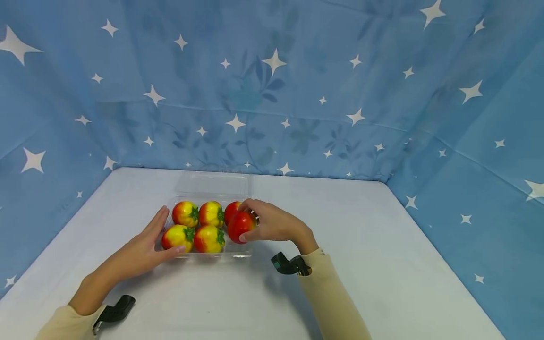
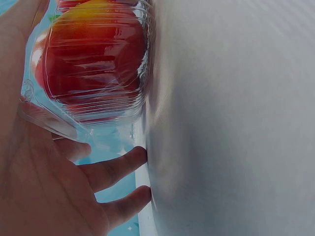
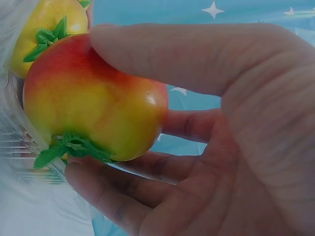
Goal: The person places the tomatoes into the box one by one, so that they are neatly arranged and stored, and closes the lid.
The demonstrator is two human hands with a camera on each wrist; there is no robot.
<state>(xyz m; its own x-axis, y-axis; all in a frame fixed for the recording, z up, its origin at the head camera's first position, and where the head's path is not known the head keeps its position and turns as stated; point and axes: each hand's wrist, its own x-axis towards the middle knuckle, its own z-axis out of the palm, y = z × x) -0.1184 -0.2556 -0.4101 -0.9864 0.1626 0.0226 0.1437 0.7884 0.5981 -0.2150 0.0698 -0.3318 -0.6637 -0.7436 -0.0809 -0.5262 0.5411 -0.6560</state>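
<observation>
Tomatoes, the fake plastic kind, sit in a clear clamshell box [image 1: 212, 255] on the white table [image 1: 382, 264], and that box is my anchor for everything else. Left of the box, the left hand [image 1: 142, 250] lies flat against its left wall, fingers straight and together, gripping nothing. Inside the box sit four red-yellow tomatoes [image 1: 185, 213] with green tops, two in the back row and two in front, plus a redder one [image 1: 231, 210] at the back right. At the box's front right corner, the right hand [image 1: 274, 224] has fingers and thumb curled around the sixth tomato [image 1: 240, 225]. Behind the box its clear lid [image 1: 212, 185] lies open toward the blue star-print cloth [image 1: 272, 94].
</observation>
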